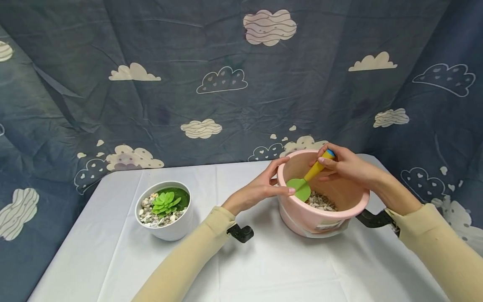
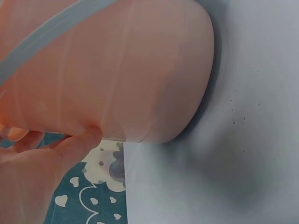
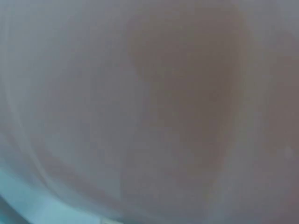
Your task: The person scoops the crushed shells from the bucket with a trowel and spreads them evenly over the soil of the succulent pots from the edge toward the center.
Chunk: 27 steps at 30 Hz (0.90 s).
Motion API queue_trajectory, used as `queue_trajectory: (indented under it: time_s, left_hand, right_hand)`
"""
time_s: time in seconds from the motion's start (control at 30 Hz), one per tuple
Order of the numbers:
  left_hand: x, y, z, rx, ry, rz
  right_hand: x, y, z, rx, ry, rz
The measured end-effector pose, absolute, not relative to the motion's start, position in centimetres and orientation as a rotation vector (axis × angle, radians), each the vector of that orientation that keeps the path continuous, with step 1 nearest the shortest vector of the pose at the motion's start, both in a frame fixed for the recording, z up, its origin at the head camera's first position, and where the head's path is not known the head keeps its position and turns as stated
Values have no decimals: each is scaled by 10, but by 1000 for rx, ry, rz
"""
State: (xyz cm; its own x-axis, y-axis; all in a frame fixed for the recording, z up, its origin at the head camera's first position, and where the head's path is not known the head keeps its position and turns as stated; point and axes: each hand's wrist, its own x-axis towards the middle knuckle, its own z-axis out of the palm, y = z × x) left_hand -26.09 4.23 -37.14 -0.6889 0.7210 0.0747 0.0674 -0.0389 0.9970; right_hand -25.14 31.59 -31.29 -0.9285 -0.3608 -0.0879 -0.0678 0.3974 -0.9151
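Between the hands, a scoop slants into a bucket.

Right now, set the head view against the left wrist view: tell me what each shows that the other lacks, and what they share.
Only the head view shows the white pot with its green plant, the right hand holding a green-and-yellow scoop, and the pebbles inside the pink bucket.

Only the left wrist view shows tiny dark specks scattered on the white cloth.

Both show the left hand touching the bucket, the cloth, and the cloud-patterned backdrop.
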Motion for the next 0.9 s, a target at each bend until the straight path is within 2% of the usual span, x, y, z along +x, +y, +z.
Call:
queue_trajectory:
  time_s: [0.43,0.9]
  left_hand:
    - [-264,43,-371,816,1788,1787]
    - [-264,41,-372,807,1808,1761]
  right_hand:
    - [-263,326,-306,-595,2260,-1329]
    - [-263,325,-302,-561,2273,-1238]
